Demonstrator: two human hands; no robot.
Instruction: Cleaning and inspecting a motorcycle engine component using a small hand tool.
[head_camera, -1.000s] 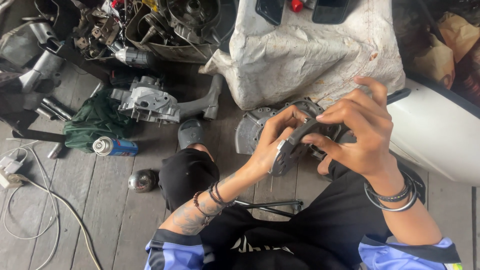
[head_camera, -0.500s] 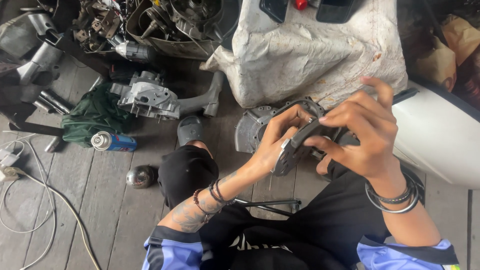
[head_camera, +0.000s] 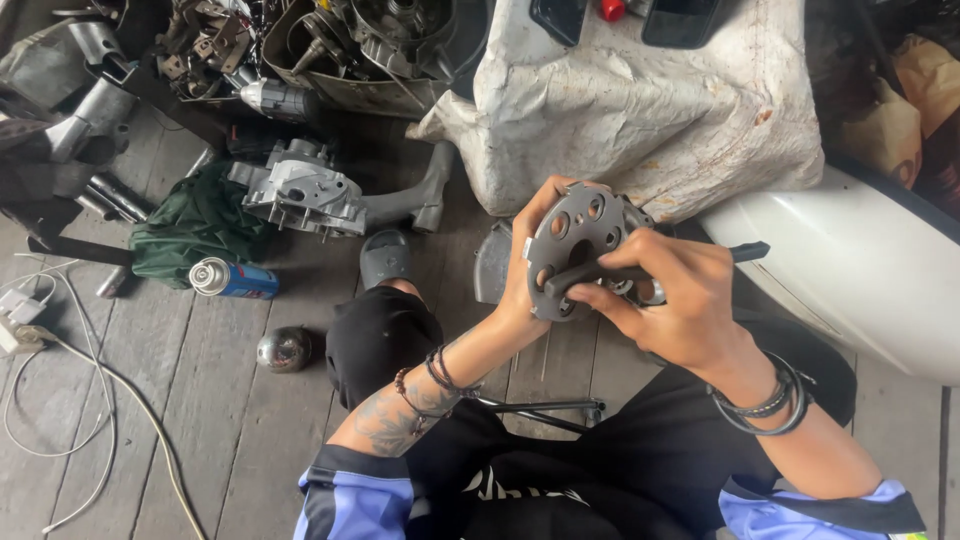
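So my left hand (head_camera: 535, 262) is gripping the round holed metal plate (head_camera: 580, 245) by its edge above my lap while my right hand (head_camera: 670, 300) is closed around a dark tool handle (head_camera: 640, 270) pressed across it.

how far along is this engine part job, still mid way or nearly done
Mid way, by the look of it. Done: the engine is apart, with a casing and loose parts on the plank floor. In hand: the left hand holds a round perforated metal plate while the right hand works a dark tool against it. Left: nothing looks reassembled.
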